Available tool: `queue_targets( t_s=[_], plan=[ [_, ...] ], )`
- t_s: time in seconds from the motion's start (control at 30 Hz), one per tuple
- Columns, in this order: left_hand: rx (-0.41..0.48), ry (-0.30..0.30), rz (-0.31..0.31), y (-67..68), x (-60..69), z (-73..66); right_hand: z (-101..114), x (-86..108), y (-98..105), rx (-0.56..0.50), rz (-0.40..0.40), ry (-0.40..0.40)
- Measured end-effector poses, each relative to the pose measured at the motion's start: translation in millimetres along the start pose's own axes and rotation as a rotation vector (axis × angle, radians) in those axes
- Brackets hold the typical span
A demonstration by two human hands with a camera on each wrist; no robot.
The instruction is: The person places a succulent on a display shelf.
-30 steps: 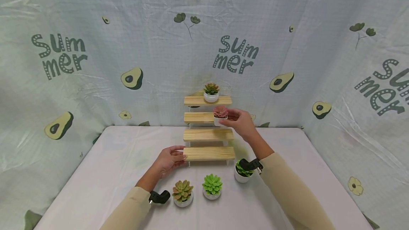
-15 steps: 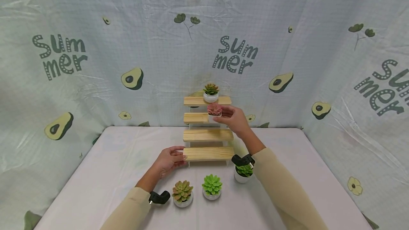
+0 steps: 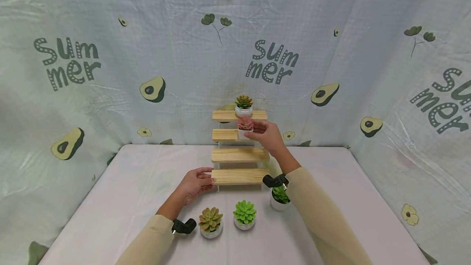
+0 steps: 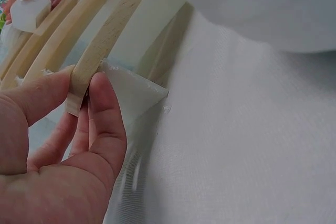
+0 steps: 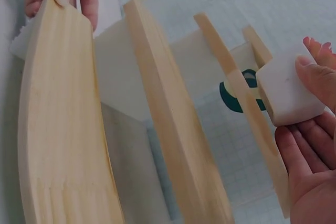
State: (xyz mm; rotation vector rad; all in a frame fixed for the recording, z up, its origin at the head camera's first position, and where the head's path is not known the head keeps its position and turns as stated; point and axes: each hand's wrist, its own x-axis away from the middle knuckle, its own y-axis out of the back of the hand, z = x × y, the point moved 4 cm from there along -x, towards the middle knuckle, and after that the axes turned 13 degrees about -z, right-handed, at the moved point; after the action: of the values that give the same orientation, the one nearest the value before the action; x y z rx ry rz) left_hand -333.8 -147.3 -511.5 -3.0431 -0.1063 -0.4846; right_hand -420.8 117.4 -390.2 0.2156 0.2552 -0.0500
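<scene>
A tiered wooden shelf stand rises at the middle back of the table. My left hand pinches the left end of its lowest board between thumb and fingers. With my right hand I hold a pink succulent in a white pot at the second board from the top. In the right wrist view the white pot is upheld by thumb and fingers close to that board; whether it rests on it I cannot tell. On the top board sits a reddish-green succulent in a white pot.
Three potted succulents stand on the white table in front of the stand: a brownish one, a bright green one and a darker green one, partly behind my right wrist. A printed cloth hangs behind.
My right hand has carried the pink succulent a little left along the second board from the top, now below the top plant. The left hand has stayed on the lowest board.
</scene>
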Motion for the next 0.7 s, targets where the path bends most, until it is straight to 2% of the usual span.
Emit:
queue_targets(
  t_s=[0.3, 0.57, 0.7],
  plan=[
    [0.008, -0.008, 0.02, 0.0, 2.3, 0.0, 1.8, -3.4, -5.0, 0.022, -0.006, 0.019],
    [0.004, 0.004, 0.0, -1.1, 1.7, -0.4, 4.0, -4.6, -3.7, 0.074, -0.018, 0.032],
    [0.009, -0.001, 0.01, -1.3, 0.8, -0.6, 4.4, -5.9, -4.1, 0.081, -0.016, 0.027]
  ],
)
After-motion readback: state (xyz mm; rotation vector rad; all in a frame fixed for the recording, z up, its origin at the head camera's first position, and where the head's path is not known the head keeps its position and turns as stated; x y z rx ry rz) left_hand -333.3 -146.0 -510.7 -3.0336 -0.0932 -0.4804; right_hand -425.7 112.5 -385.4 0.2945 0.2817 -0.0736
